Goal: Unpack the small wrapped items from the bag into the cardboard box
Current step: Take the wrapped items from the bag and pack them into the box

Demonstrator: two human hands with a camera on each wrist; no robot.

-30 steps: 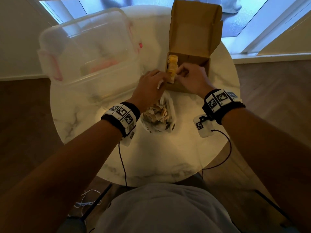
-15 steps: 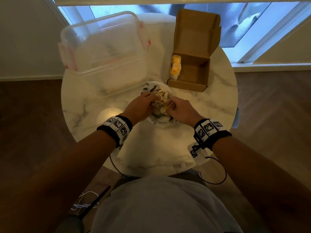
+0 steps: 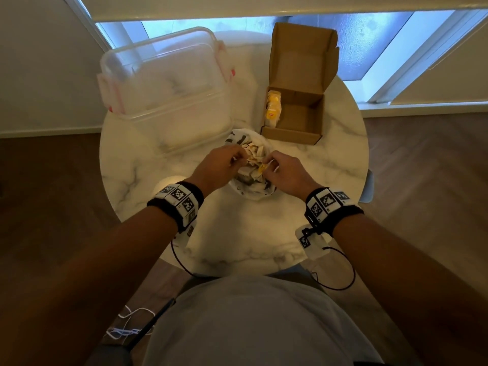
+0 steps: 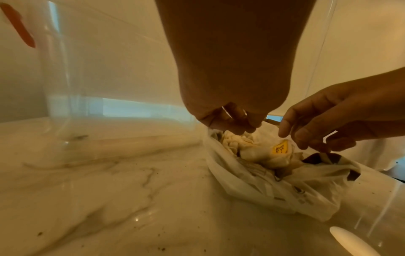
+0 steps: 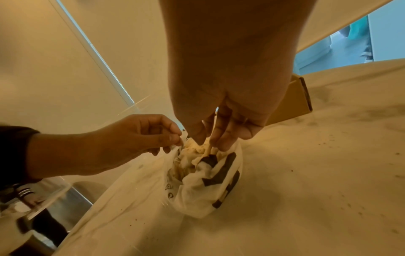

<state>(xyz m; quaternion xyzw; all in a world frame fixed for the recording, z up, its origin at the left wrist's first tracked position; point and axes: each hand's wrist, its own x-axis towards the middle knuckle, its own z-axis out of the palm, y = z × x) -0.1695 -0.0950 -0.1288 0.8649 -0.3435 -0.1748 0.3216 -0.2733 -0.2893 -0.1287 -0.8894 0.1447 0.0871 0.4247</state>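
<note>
Both my hands are in the bag on the bench: left hand and right hand each pinch wrapped items. Light, crinkly, probably slippery; I'd pinch wrapper edges, then box.

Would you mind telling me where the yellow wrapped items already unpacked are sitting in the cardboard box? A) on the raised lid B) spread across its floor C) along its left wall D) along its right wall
C: the yellow wrapped items stand stacked against the left wall of the cardboard box.
</note>
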